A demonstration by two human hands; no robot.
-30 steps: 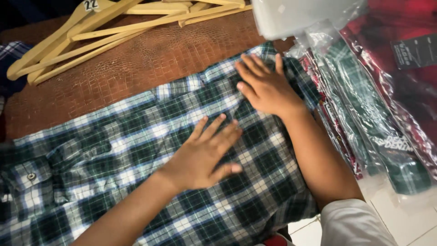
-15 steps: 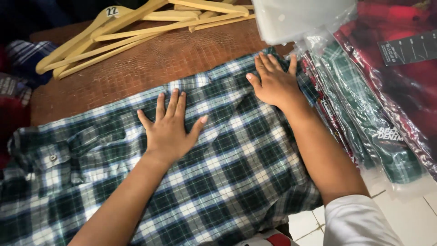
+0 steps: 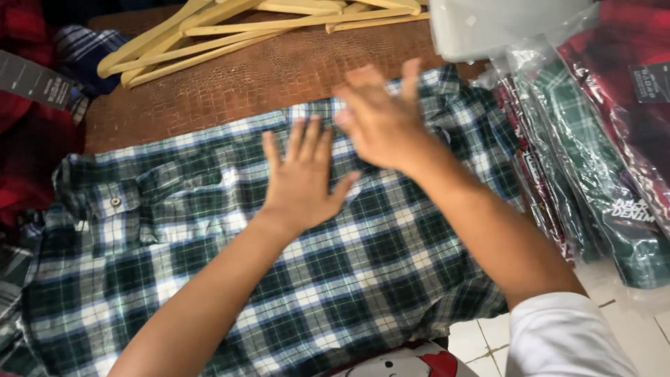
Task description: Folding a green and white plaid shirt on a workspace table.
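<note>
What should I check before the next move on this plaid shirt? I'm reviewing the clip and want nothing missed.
1. Left hand flat on the plaid shirt: ok.
2. Right hand in contact with the shirt: cannot tell, it is blurred.
3. Shirt spread on the brown surface: ok.
4. Wooden hangers clear of the shirt: ok.
5. Bagged shirts clear of the shirt's right edge: not ok, they crowd it.

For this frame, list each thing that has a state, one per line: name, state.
Plaid shirt: spread flat on the brown surface, pocket buttoned.
Left hand: open, palm flat on the shirt.
Right hand: open, blurred, seemingly lifted above the shirt.
Wooden hangers: bare, piled together.
Bagged shirts: folded, in clear plastic, stacked beside.
</note>
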